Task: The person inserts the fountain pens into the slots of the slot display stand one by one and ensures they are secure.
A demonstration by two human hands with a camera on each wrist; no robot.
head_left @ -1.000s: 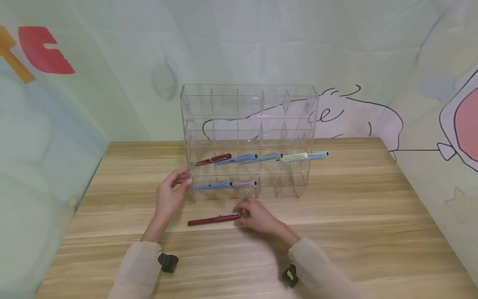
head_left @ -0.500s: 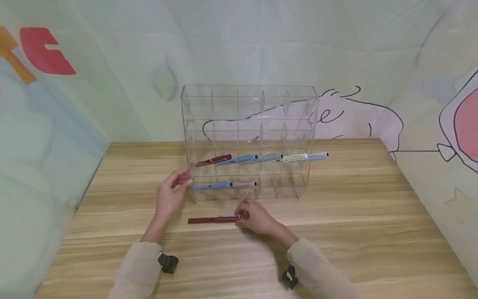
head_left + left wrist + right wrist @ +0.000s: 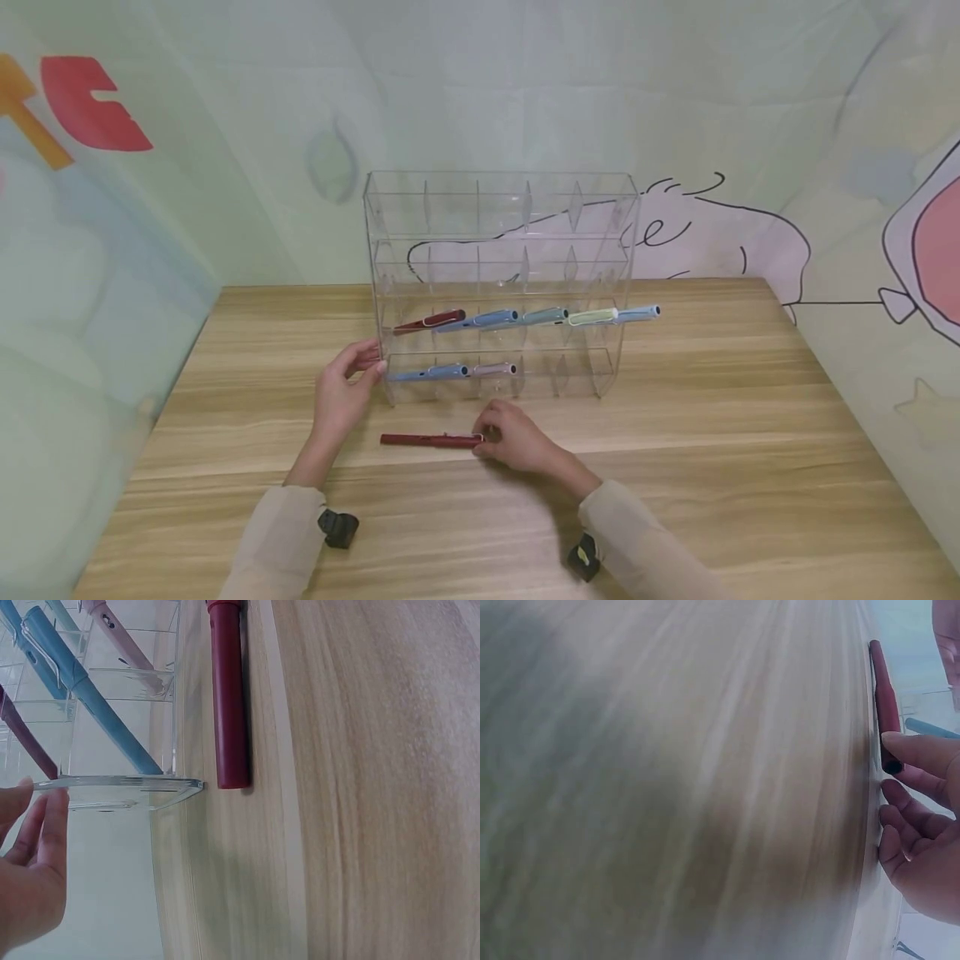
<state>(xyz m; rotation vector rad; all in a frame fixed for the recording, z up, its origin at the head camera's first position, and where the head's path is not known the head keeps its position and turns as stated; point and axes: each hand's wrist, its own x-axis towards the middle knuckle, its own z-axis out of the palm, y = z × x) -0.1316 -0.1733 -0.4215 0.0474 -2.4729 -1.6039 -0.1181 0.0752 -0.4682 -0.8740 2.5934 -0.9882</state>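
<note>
A clear acrylic pen rack with tiers of compartments stands at the back of the table. My left hand pinches the rack's left side panel between thumb and fingers; the left wrist view shows this hand at the panel's edge. In front of the rack a dark red pen lies on the table, clip up, cap end to the right. My right hand pinches it by that cap end, and in the right wrist view the thumb lies over the pen.
The rack's second tier from the bottom holds a dark red pen, a blue pen, a teal pen, a pale yellow-green pen and a light blue pen. Below are a blue pen and a pinkish pen.
The dark red pen on the table has turned slightly: its left end has moved toward the rack, its cap end a little toward me with my right hand. My left hand has stayed put.
</note>
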